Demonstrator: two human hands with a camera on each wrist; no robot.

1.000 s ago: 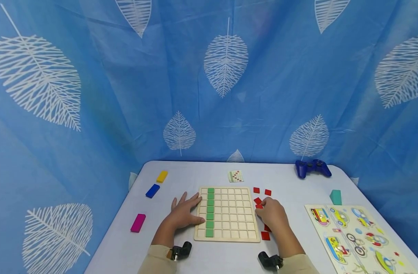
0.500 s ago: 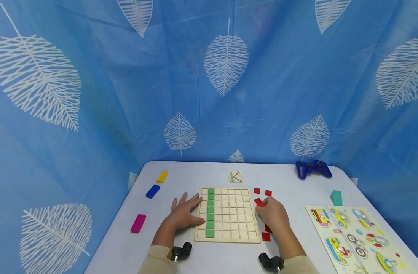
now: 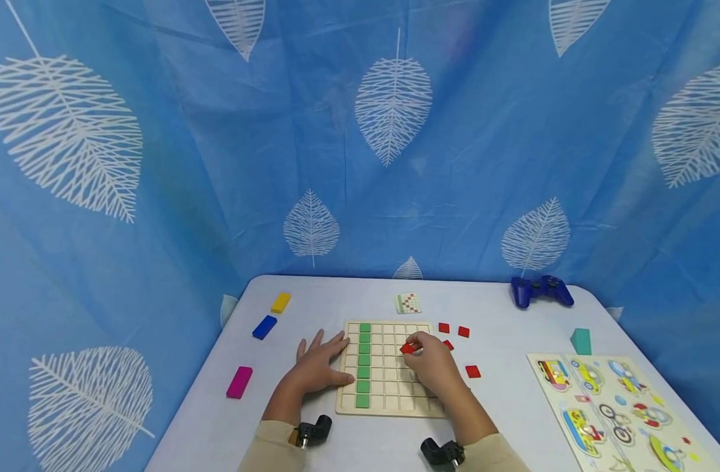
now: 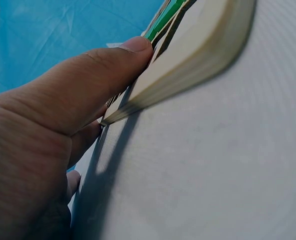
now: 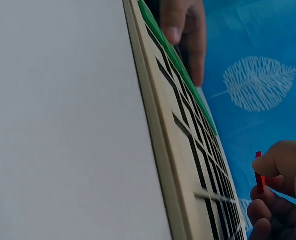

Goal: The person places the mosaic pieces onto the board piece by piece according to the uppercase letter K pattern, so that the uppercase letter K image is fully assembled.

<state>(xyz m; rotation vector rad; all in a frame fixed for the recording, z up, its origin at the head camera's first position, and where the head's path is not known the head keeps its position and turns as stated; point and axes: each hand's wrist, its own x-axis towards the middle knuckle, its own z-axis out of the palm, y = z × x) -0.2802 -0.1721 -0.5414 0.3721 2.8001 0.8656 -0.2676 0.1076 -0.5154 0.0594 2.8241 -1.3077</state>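
Note:
A square wooden grid board [image 3: 395, 412] lies on the table, with a column of green square tiles [image 3: 363, 360] near its left side. My left hand [image 3: 315, 368] rests at the board's left edge, fingers spread; its thumb [image 4: 132, 46] lies on the rim in the left wrist view. Over the right half of the board, my right hand [image 3: 437, 367] pinches a red square tile [image 3: 406, 348] between thumb and fingertips. In the right wrist view that red tile [image 5: 259, 175] is seen edge-on, apart from the board. Several loose red tiles [image 3: 473, 372] lie right of the board, one partly behind the hand.
Behind the board lies a small pattern card [image 3: 408, 303]. Yellow, blue and magenta blocks [image 3: 239, 382] are at the left. A blue game controller [image 3: 541, 291], a teal block [image 3: 581, 341] and a picture puzzle board [image 3: 620, 400] occupy the right side.
My right hand has picked up a red tile from the loose ones and moved left with it over the board. The left hand has stayed in place.

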